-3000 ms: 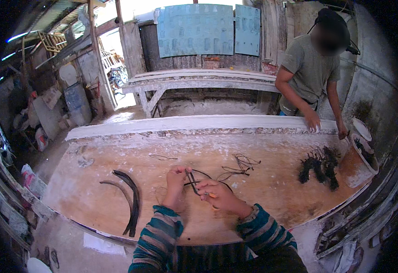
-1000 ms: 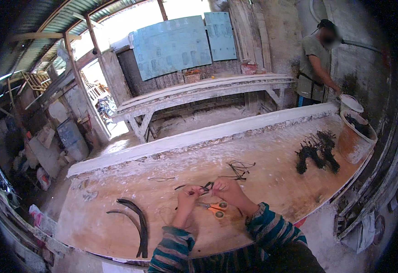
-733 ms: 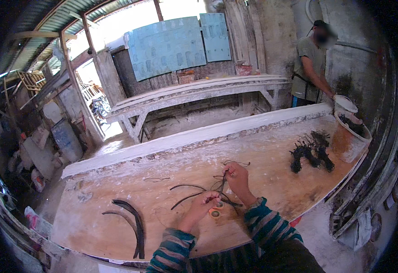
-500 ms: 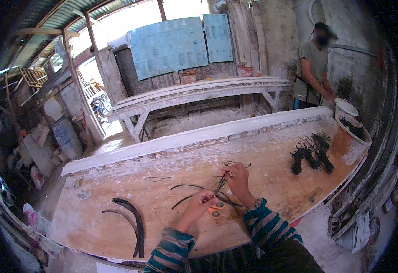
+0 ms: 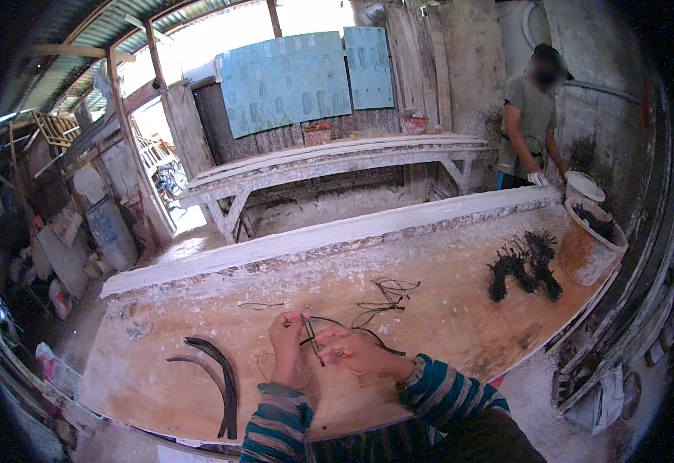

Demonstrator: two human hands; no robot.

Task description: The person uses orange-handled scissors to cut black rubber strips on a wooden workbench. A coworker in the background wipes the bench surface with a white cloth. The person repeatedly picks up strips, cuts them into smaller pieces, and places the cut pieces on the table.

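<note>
My left hand [image 5: 285, 343] is closed in a pinch on a thin black strip [image 5: 311, 335] just above the wooden tabletop [image 5: 460, 339]. My right hand [image 5: 356, 351] is beside it, fingers curled and slightly blurred near the strip's lower end; what they hold is unclear. Another black strip [image 5: 389, 349] curves out from behind the right hand. Beyond the hands lie thin black loops [image 5: 387, 293]. To the left rest thick curved black strips [image 5: 225, 386]. No orange-handled tool shows now.
Bundles of short black pieces [image 5: 526, 266] lie at the right, near an orange-brown bucket [image 5: 584, 251] holding more black material. A co-worker [image 5: 530, 123] stands behind it. A white-coated ledge [image 5: 337, 231] borders the table's far side; beyond is a long bench [image 5: 337, 158].
Both hands have moved left, the left one upward, the right one downward. The looped black pieces now lie apart from my hands. The orange-ringed tool is out of sight. The co-worker's hands have shifted.
</note>
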